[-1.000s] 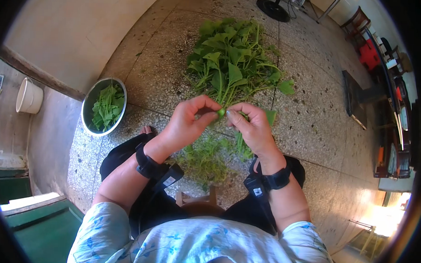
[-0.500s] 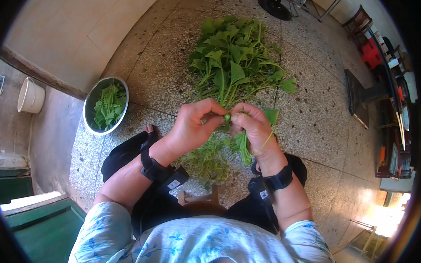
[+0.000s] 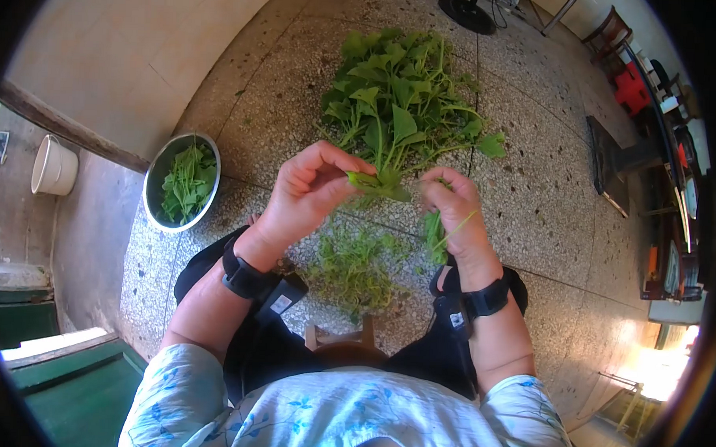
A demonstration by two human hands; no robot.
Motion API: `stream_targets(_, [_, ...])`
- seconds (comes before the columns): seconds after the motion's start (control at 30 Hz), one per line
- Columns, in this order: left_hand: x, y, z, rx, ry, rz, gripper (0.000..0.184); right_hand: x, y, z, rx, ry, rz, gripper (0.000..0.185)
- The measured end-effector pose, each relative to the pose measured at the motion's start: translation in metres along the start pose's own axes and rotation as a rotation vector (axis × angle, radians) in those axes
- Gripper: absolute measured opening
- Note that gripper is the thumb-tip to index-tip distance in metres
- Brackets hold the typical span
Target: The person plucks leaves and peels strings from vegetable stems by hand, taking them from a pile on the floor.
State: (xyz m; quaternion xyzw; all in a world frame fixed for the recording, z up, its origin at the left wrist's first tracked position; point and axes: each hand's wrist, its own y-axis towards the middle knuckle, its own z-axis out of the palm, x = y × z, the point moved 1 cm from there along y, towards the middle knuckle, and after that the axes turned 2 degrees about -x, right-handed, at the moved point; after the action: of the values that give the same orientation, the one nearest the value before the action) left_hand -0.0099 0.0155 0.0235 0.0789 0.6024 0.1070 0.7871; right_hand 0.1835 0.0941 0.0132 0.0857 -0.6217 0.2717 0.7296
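My left hand (image 3: pixel 305 188) is closed, its thumb and fingertips pinching a leafy green sprig (image 3: pixel 384 184) that points to the right. Just across from it, my right hand (image 3: pixel 459 214) is closed round a small bunch of green stems (image 3: pixel 434 236), which hangs below the fingers. The two hands are apart. Beyond them lies a big heap of leafy greens (image 3: pixel 402 91) on the floor. Thin, stringy green trimmings (image 3: pixel 355 267) are scattered on the floor between my knees. A metal bowl (image 3: pixel 149 186) to the left holds picked greens (image 3: pixel 187 184).
A wooden stool (image 3: pixel 368 332) edge shows beneath me on the speckled stone floor (image 3: pixel 548 199). A white bucket (image 3: pixel 55 167) stands at the far left, past a wall edge. A round black stand base (image 3: pixel 467 15) is at the back.
My hands have moved apart from where they met. The left hand has drawn back left with the sprig, while the right has shifted right with the bunch of stems.
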Motion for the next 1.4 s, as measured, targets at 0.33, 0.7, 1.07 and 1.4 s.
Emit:
stream_targets(0.33, [0.017,0.001,-0.01,-0.301,-0.33,-0.291,0.009,-0.004,0.004,0.001,-0.109,-0.602,-0.108,0.016])
stream_targets(0.7, [0.032,-0.004,0.016,-0.177,0.19,-0.332,0.013,-0.01,0.01,0.029,0.06,-0.489,-0.335,0.019])
stream_targets(1.07, [0.03,-0.002,0.015,-0.177,-0.077,-0.434,0.016,-0.006,0.011,0.03,0.061,-0.587,-0.32,0.011])
stream_targets(1.4, [0.034,0.0,0.007,-0.281,-0.068,-0.293,0.015,-0.011,0.0,0.035,-0.007,-0.654,-0.455,0.01])
